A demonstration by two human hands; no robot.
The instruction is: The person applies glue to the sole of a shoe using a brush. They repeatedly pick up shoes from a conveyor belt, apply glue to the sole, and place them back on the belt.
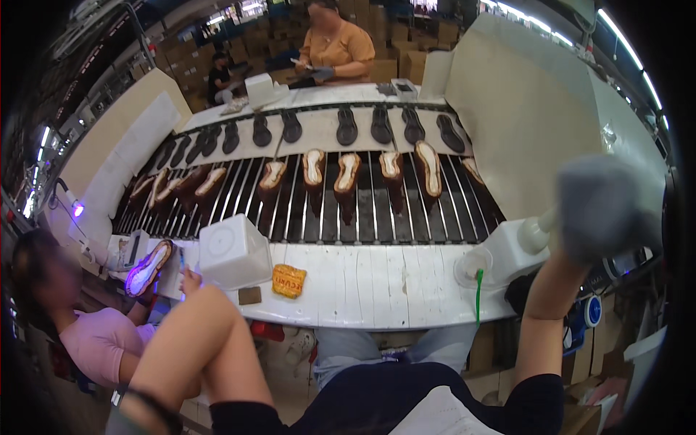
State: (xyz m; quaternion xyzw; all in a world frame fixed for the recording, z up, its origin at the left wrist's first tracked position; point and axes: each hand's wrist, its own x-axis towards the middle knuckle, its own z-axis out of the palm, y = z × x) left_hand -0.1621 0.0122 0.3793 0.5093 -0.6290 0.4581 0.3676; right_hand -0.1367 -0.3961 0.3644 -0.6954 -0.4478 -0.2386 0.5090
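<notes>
My right hand [598,206], in a grey glove, is raised at the right, above a white plastic container [516,245]. Motion blur hides its fingers, and I cannot make out anything in it. My left arm is bent sharply at the elbow, and a grey-gloved part of my left hand [122,419] shows at the lower left rim beyond a dark wristband; its fingers are out of sight. In front of me, brown shoe uppers [348,174] with pale bottoms facing up lie on a slatted conveyor [290,210]. Dark shoe soles [346,127] line the pale strip behind them.
A cut white container [232,250], an orange-yellow packet [288,280] and a small brown block [249,295] sit on the white ledge [377,290]. A green stick [479,297] leans from a cup. A co-worker in pink [101,341] holds a shoe upper [149,268]; another person stands opposite.
</notes>
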